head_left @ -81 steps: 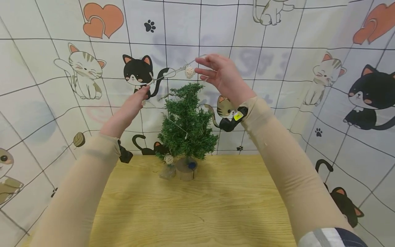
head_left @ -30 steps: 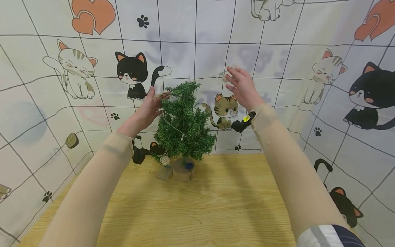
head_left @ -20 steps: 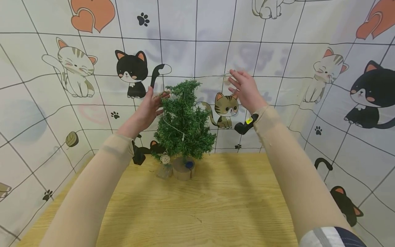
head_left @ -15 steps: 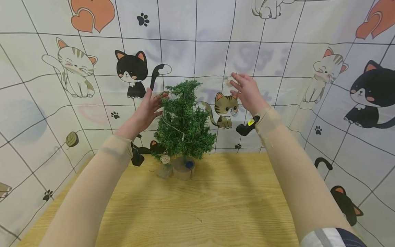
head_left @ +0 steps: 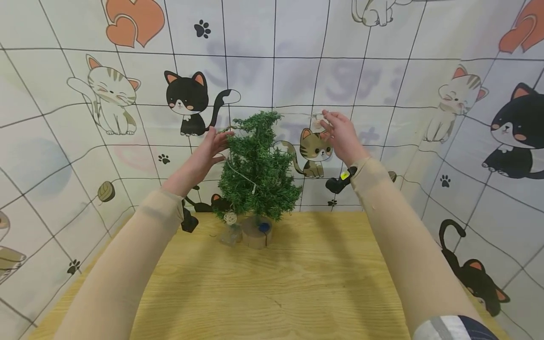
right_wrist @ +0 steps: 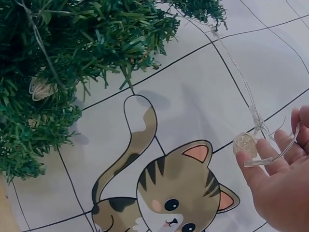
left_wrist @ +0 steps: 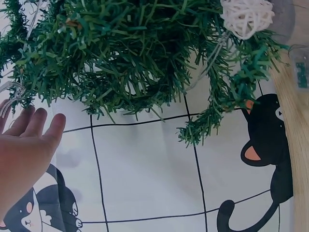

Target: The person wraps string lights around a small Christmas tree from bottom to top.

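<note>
A small artificial Christmas tree (head_left: 261,177) with a round wooden base (head_left: 254,238) stands by the back wall. A thin clear-wired light string (right_wrist: 237,70) runs from behind the treetop to my right hand (head_left: 343,137), which pinches it beside the tree. From that stretch hangs a woven white ball (right_wrist: 245,145), touching or close to the right fingers. My left hand (head_left: 204,153) is at the tree's upper left, fingers extended against branches and wire; its fingertips are partly hidden. Another stretch of wire crosses the tree's front. A second woven ball (left_wrist: 247,18) hangs low on the left.
A clear battery box (head_left: 231,236) lies left of the base on the wooden table (head_left: 272,283). A cat-printed cloth (head_left: 293,38) covers the back and side walls, close behind the tree. Black cameras are strapped to both wrists.
My left hand has moved in to the tree's upper left side. My right hand has drawn the light string rightward past the treetop, then lowered slightly.
</note>
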The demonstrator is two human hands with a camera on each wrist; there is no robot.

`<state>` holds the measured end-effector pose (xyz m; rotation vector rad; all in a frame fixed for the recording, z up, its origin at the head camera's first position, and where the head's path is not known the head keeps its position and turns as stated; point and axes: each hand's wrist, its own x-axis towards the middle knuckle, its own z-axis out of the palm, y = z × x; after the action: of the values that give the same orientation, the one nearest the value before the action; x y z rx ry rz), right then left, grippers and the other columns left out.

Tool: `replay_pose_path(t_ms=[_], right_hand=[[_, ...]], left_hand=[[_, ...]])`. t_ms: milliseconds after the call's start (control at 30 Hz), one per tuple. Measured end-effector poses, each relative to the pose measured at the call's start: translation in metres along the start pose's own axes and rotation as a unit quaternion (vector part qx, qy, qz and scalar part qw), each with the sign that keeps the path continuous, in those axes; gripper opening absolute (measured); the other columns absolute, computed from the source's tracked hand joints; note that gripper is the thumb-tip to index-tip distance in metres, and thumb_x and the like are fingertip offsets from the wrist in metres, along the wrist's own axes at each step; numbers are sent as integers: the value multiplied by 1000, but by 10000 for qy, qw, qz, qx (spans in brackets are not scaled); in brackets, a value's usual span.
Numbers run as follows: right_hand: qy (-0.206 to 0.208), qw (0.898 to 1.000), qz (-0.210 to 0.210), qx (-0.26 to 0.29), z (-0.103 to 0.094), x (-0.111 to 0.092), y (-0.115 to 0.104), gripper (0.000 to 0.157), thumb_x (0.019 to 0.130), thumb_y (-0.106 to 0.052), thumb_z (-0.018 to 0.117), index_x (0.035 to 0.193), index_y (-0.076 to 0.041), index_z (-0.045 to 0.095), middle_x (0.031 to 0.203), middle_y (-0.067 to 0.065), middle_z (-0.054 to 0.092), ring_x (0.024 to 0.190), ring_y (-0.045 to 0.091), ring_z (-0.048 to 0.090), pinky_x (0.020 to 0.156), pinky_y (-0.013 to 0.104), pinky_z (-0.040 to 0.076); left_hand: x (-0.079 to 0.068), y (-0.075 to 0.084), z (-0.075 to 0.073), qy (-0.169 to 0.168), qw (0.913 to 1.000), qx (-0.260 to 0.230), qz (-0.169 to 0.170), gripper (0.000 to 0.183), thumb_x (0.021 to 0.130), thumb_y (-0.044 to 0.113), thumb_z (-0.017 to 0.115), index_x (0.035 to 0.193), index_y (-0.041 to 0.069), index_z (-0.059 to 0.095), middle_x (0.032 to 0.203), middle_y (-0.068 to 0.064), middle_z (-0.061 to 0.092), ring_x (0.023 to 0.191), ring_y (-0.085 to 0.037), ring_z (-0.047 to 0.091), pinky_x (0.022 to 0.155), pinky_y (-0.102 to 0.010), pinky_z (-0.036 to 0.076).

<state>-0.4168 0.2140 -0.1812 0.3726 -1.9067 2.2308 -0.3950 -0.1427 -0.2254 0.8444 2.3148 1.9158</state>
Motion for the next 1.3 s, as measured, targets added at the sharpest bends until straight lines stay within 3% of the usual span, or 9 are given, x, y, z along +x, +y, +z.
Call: replay_pose_path(t_ms=[200,400,567,700,867,1000,1300], right_hand=[[81,9995,-255,174,3,5,-15,23,105,-22,43,121,-5,42,155,-4,32,140,16,33,109,40,33],[28,9973,-497,549,17,13,-46,16,103,-19,49,106,-4,46,150,-7,39,134,17,42,95,34,45],[-292,9969,-637,352,35,19,-66,16,103,-19,48,108,-5,46,151,-8,37,136,13,38,104,39,37],[-250,9971,-710,147,43,24,-72,13,102,-19,50,103,-6,50,150,-10,38,136,10,38,109,42,31],[-30,9979,-628,-139,44,27,-63,12,102,-17,51,97,-6,49,151,-10,38,136,11,37,110,41,30],[93,9976,-435,-522,41,23,-44,14,104,-18,46,104,-3,47,154,-8,32,139,13,33,111,42,30],[383,9937,-59,-1056,13,9,-2,16,105,-20,42,108,-5,46,159,-1,23,141,18,29,109,44,31]], left_hand=[[-2,-2,-1,88,9999,17,111,75,100,58,7,155,9,20,160,-13,15,146,-27,15,115,-50,16],[-4,-4,-1,184,9998,61,-75,79,99,62,8,156,8,15,160,-15,15,145,-29,18,115,-49,15],[-8,-6,-1,269,9995,111,-121,75,99,61,8,157,13,13,160,-10,15,144,-28,21,115,-53,12],[-12,-6,1,212,9997,150,-13,72,100,59,10,157,14,15,160,-9,16,143,-27,23,114,-52,16],[-15,-4,1,182,9996,210,108,72,101,58,10,156,13,17,159,-10,20,142,-28,26,113,-51,22],[-16,-4,1,202,9996,146,117,74,99,61,12,156,14,18,158,-10,22,142,-27,26,113,-50,23],[-23,-12,2,79,9997,64,216,71,100,59,13,156,15,18,158,-13,21,143,-32,23,112,-56,20]])
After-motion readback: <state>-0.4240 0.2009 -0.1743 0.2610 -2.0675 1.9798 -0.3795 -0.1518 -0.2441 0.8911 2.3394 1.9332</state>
